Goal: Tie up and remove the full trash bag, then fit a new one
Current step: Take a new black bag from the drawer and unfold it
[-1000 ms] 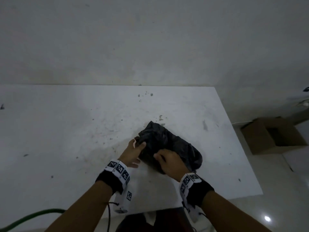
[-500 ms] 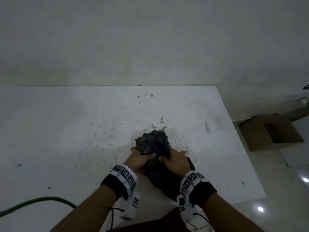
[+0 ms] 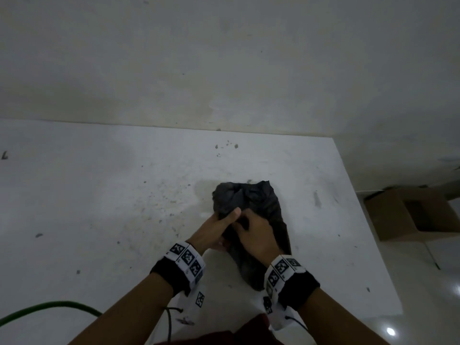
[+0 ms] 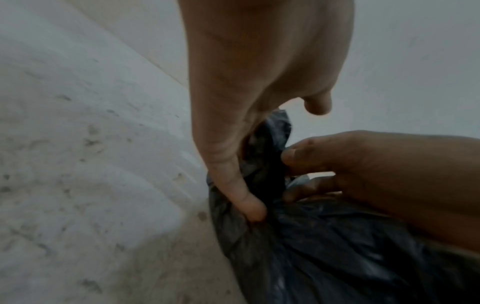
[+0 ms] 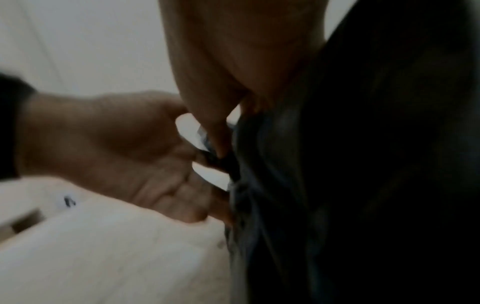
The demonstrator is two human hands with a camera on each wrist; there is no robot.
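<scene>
Two hands work at the table's right half: the left hand (image 3: 216, 229) and the right hand (image 3: 257, 235). One black trash bag (image 3: 258, 202) lies on one white table (image 3: 99, 195). One cardboard box (image 3: 408, 212) sits beyond the table's right edge, one green hose (image 3: 49, 307) at its near edge.

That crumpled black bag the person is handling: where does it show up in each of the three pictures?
Head: black bag right of centre on the white table.
Left wrist: bag at lower right.
Right wrist: bag filling the right side.
Shared landmark: left hand and right hand pinching it together.
</scene>
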